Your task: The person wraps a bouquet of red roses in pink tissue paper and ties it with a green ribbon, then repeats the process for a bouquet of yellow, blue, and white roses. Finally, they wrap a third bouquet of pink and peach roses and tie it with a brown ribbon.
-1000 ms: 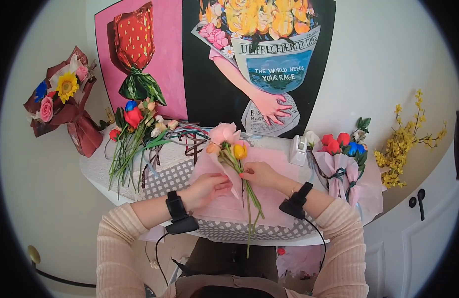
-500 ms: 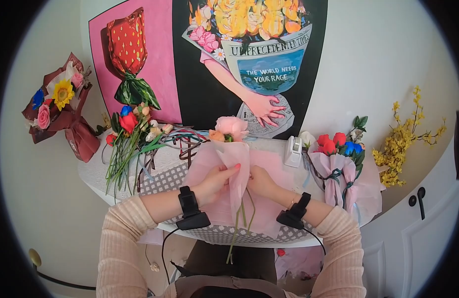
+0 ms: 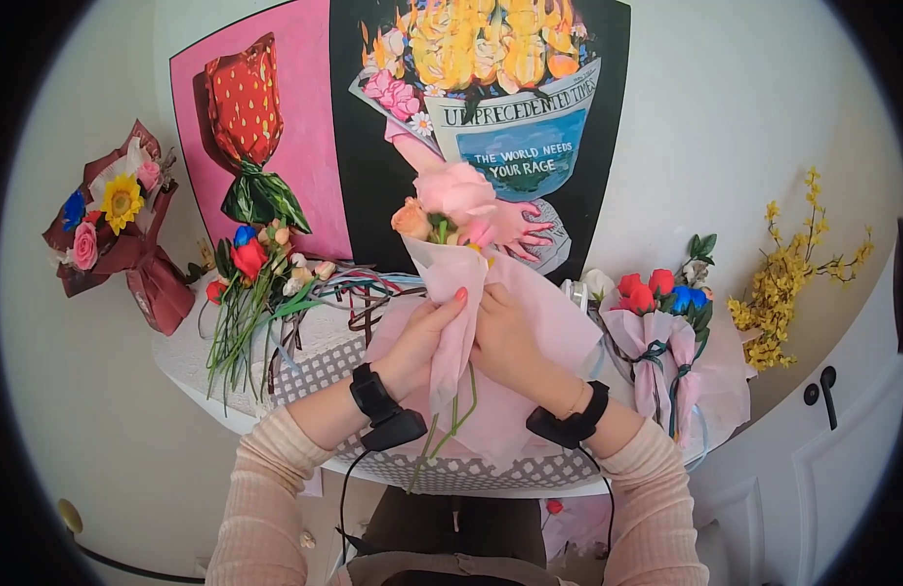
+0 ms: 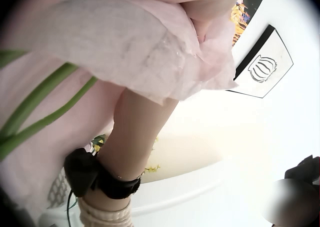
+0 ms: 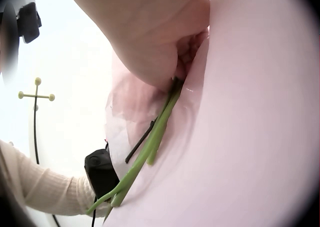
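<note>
Your L hand (image 3: pixel 420 344) grips the pink paper (image 3: pixel 450 266); your R hand (image 3: pixel 505 340), curled just beside it, clasps the stems (image 5: pixel 146 152), blooms (image 3: pixel 456 192) above the paper's rim. Pull it snug (but don't crush petals), w/ stems bunched tight.

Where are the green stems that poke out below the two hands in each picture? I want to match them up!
Head: the stems are just below the middle, slanting down to the left.
Left wrist: the stems are at the left edge.
Right wrist: the stems run from the middle down to the lower left.
Shared landmark: pink paper shows behind the stems in all three.
</note>
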The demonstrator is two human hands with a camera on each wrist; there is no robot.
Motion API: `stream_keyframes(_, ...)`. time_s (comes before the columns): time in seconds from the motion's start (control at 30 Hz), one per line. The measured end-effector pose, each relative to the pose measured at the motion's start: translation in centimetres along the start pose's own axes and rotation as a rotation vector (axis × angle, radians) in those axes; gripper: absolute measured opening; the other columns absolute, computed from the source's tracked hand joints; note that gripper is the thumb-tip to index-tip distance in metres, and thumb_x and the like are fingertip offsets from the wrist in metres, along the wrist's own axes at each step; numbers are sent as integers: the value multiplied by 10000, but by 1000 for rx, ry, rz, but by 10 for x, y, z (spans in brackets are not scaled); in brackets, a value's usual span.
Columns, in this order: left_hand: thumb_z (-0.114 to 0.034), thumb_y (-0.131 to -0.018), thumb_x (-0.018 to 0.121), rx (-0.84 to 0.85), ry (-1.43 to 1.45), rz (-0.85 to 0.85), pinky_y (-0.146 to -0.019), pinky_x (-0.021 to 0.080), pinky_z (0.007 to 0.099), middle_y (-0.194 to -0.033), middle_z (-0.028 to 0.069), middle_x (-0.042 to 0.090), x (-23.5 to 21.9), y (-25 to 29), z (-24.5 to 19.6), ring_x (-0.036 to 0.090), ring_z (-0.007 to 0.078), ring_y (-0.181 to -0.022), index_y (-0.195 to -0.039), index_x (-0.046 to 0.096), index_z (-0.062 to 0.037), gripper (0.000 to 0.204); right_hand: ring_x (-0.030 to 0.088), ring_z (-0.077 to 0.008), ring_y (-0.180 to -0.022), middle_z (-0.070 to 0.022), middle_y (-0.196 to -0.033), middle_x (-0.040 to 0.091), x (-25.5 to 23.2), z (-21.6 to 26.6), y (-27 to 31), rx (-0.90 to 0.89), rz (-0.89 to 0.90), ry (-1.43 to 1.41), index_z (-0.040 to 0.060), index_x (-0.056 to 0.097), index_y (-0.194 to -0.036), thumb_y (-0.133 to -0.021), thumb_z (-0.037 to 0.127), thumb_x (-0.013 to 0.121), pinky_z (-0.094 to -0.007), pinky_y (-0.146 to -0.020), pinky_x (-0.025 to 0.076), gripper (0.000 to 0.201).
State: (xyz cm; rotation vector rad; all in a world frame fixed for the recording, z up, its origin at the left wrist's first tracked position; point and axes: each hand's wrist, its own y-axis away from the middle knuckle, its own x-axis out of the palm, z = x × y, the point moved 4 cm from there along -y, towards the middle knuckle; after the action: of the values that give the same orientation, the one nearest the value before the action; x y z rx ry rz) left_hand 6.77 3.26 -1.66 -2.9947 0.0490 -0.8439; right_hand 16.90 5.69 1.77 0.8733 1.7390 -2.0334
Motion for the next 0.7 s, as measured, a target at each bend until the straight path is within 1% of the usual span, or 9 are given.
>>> stream_keyframes(0.13,-265,-909,464,70,94,-8,-677,484,252,-931,29,588,7,-13,-14,583,113,-796,-1045,530,-45,267,469,-307,-883,-128,-913,516,-17,7,-15,-79,-178,77,-25,548,-894,-625,91,615,-393,-755,407,300)
stream_keyframes(0.27,-267,-909,464,169,203,28,-680,490,253,-902,35,613,14,-27,-26,605,124,-760,-1022,561,-47,266,470,-330,-926,-134,-919,507,-44,24,-30,-51,-206,178,-22,548,-895,-616,70,623,-396,-796,405,304)
stream_keyframes(0.33,-272,-910,463,198,187,60,-690,492,257,-917,39,614,23,-25,-43,607,127,-776,-1036,558,-48,274,470,-336,-995,-151,-963,511,-76,35,-36,-119,-123,-26,-11,543,-900,-626,62,637,-400,-841,394,299)
stream_keyframes(0.4,-277,-911,462,221,172,85,-699,494,261,-932,43,616,24,-28,-56,608,129,-791,-1050,555,-50,282,467,-318,-1056,-162,-1037,510,-117,36,-34,-29,-271,-28,7,528,-905,-677,63,640,-397,-888,371,260)
stream_keyframes(0.47,-225,-885,529,281,259,64,-727,487,274,-970,19,586,19,-34,-71,585,124,-848,-1113,495,-71,277,454,-266,-1090,-147,-1134,483,-138,7,-17,22,-708,-162,14,495,-1016,-760,87,612,-382,-906,359,291)
stream_keyframes(0.5,-222,-889,523,334,291,67,-716,486,271,-968,15,588,17,-36,-78,586,125,-847,-1113,496,-76,269,454,-266,-1090,-147,-1134,483,-137,1,-18,17,-710,-161,14,495,-1016,-760,87,612,-382,-906,359,291)
stream_keyframes(0.57,-220,-890,522,395,345,40,-719,487,276,-973,18,585,17,-36,-87,586,130,-847,-1111,496,-76,266,417,-228,-1133,-124,-1200,442,-137,-26,-13,276,-1003,-480,15,428,-1133,-807,114,582,-367,-932,338,374)
stream_keyframes(0.67,-212,-888,528,554,393,-43,-735,485,288,-990,28,576,1,-39,-94,579,141,-864,-1105,496,-72,260,389,-230,-1161,-129,-1245,406,-98,-40,-22,375,-677,-369,6,382,-1214,-792,137,612,-364,-955,312,498)
stream_keyframes(0.7,-206,-885,534,653,383,-100,-747,483,296,-1002,34,569,-6,-41,-96,572,146,-880,-1100,496,-68,258,408,-245,-1142,-138,-1230,420,-92,-27,-27,247,-622,-139,4,394,-1210,-770,132,631,-361,-942,326,515)
